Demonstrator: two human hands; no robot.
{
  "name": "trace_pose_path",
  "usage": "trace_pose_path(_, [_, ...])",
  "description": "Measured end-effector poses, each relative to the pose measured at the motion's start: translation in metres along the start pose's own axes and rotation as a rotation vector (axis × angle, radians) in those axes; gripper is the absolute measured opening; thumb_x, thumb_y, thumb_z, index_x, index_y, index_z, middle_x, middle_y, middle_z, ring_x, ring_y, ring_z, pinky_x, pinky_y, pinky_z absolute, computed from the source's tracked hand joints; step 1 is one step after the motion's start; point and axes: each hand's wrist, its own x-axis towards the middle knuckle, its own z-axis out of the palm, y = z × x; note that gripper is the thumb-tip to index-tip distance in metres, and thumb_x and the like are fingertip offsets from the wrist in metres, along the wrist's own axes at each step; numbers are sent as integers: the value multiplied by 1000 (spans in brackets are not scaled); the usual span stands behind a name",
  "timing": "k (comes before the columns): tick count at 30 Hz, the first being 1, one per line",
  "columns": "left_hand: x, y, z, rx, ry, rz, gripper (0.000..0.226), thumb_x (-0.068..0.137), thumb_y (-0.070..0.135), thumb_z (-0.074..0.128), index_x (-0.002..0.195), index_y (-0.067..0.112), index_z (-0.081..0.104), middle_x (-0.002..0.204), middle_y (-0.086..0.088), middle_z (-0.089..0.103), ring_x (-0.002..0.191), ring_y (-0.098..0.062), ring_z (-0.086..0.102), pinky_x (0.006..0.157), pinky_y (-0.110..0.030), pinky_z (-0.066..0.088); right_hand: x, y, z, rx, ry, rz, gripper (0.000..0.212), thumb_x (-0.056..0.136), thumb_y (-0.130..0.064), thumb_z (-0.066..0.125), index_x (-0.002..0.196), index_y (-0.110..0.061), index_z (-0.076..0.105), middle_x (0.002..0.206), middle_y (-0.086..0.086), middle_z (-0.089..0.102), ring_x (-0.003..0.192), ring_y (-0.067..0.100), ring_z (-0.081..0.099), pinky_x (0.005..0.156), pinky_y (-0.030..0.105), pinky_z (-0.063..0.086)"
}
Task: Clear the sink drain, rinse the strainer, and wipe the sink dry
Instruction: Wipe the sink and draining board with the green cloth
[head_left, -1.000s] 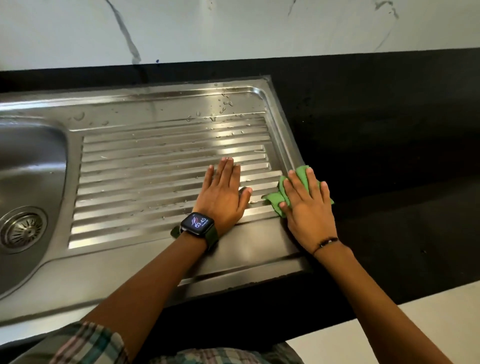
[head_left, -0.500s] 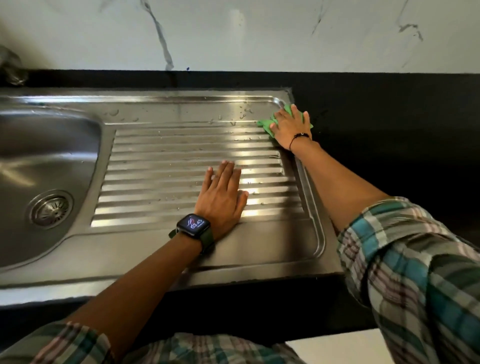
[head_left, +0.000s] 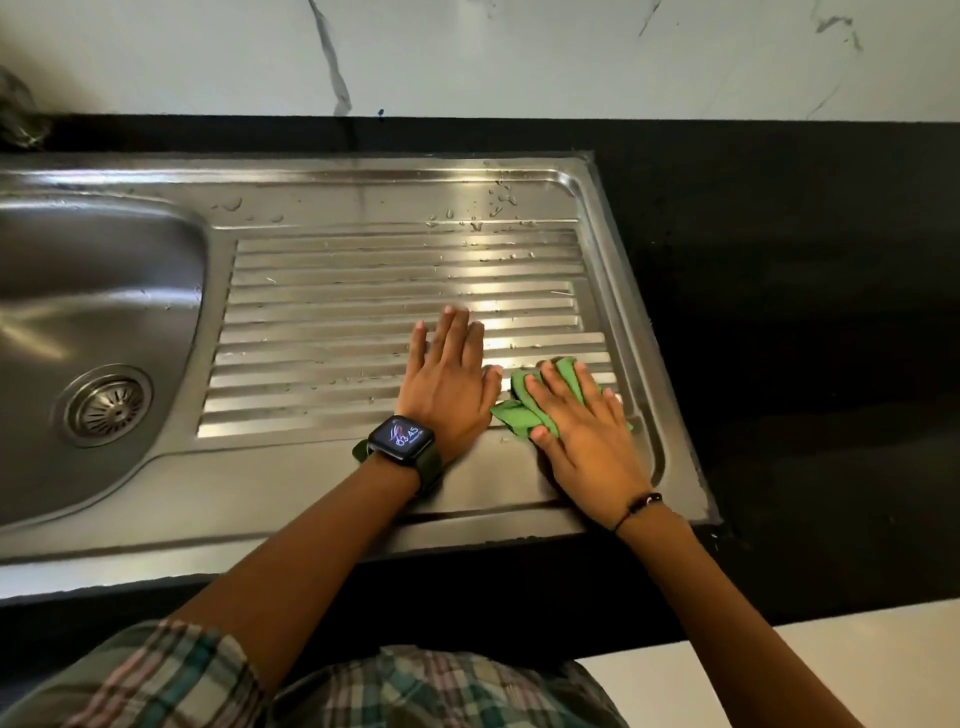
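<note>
A steel sink has its basin (head_left: 93, 291) at the left and a ribbed drainboard (head_left: 363, 291) to the right. The round strainer (head_left: 109, 405) sits in the drain. My left hand (head_left: 447, 384), wearing a watch, lies flat with straight fingers on the drainboard ribs. Just right of it, my right hand (head_left: 582, 431) presses a crumpled green cloth (head_left: 519, 410) flat against the near right part of the drainboard, fingers spread over it. Water drops dot the far part of the drainboard.
Black countertop (head_left: 779, 312) surrounds the sink and runs off to the right. A white marbled wall (head_left: 519, 52) rises behind. Part of a tap base (head_left: 21, 119) shows at the far left edge.
My right hand has pulled the green cloth from the drainboard's far right corner back to its near right part, beside my left hand. The left hand has stayed put.
</note>
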Motion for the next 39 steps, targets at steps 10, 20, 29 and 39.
trace_pose_path(10, [-4, -3, -11, -125, 56, -65, 52, 96, 26, 28, 144, 7, 22, 155, -13, 15, 146, -23, 4, 117, -39, -6, 138, 20, -31, -21, 88, 45, 43, 97, -29, 33, 140, -25, 33, 155, -2, 22, 145, 26, 9, 115, 52, 5])
trace_pose_path(20, [-78, -105, -39, -45, 65, -223, 55, 95, 35, 37, 142, 8, 27, 155, -15, 17, 145, -28, 8, 116, -47, 5, 20, 33, -32, -115, 102, -46, 50, 92, -20, 50, 140, -17, 36, 154, 12, 21, 144, 32, 11, 117, 47, 13])
trace_pose_path(29, [-96, -127, -47, -208, 78, -214, 58, 93, 35, 32, 142, 6, 28, 153, -12, 23, 144, -24, 12, 118, -41, 3, 11, 4, -26, -233, 365, 171, 33, 87, -18, 54, 117, -3, 57, 113, 25, 54, 103, 41, 46, 86, 46, 38])
trace_pose_path(39, [-95, -128, -53, -459, 162, -245, 60, 84, 29, 33, 138, 3, 36, 149, -14, 30, 140, -24, 23, 115, -31, 13, 35, -163, 23, -213, 318, -196, 24, 79, -11, 59, 100, -11, 68, 101, 8, 67, 96, 33, 60, 68, 35, 49])
